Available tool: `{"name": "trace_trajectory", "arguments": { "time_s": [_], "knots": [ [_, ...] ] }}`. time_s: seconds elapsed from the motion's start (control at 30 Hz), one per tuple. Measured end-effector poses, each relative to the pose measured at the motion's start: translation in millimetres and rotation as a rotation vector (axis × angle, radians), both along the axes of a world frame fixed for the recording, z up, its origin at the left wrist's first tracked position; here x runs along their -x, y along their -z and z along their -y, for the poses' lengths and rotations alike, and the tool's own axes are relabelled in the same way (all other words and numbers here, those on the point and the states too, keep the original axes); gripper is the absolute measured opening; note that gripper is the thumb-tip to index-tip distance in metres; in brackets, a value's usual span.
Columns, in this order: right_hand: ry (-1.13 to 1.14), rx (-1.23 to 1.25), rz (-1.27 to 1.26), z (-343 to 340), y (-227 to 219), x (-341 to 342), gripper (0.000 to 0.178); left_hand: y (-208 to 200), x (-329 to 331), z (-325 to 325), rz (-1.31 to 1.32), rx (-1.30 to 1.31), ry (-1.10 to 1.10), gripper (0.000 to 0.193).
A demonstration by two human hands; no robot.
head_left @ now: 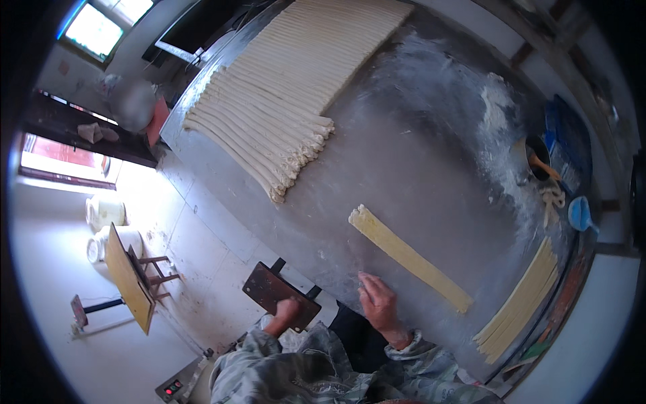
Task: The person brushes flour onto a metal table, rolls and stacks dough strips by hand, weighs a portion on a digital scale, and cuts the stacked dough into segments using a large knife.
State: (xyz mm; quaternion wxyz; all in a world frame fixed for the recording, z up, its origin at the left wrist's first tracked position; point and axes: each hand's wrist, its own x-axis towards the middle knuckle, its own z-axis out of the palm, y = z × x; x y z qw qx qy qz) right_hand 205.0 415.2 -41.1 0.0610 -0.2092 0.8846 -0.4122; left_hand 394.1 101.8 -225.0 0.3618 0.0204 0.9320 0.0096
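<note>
My left hand (288, 313) is closed, its fingers curled, at the lower edge of a brown rectangular board (272, 291) with two black bars. Whether it grips the board or only passes in front of it, I cannot tell. My right hand (382, 306) is over the near edge of the grey table (417, 175), fingers stretched out, holding nothing I can see. A flat yellowish dough strip (410, 259) lies slantwise just beyond it, apart from the fingers. At the far left of the table, many long pale dough ropes (303, 74) lie side by side.
On the right lie several cut dough strips (521, 299). Beyond them are a blue scoop (580, 214), a dark pot (535, 158) with a wooden handle in it, and scattered flour (496, 104). A wooden stool (131, 279) and white tubs (106, 210) are on the floor left.
</note>
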Motion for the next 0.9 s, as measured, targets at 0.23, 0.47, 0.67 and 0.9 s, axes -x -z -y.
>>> {"name": "trace_trajectory", "arguments": {
  "time_s": [0.23,0.47,0.67,0.9],
  "knots": [
    [0.283,-0.108,-0.202,-93.1,-42.4,16.7,0.051,-225.4,199.8,-47.3,-0.762,-0.585,-0.302,0.032],
    [0.293,-0.368,-0.113,-174.6,-22.3,6.5,0.078,-210.9,303.5,-159.1,-0.731,-0.634,0.535,0.059],
    [0.275,-0.437,-0.229,-172.8,-9.5,-8.2,0.066,-189.1,317.5,-150.4,-0.708,-0.628,0.58,0.058],
    [0.189,-0.415,-0.293,-112.4,-5.7,-21.8,0.058,-187.5,297.2,-68.3,-0.699,-0.603,0.596,0.05]
  ]
}}
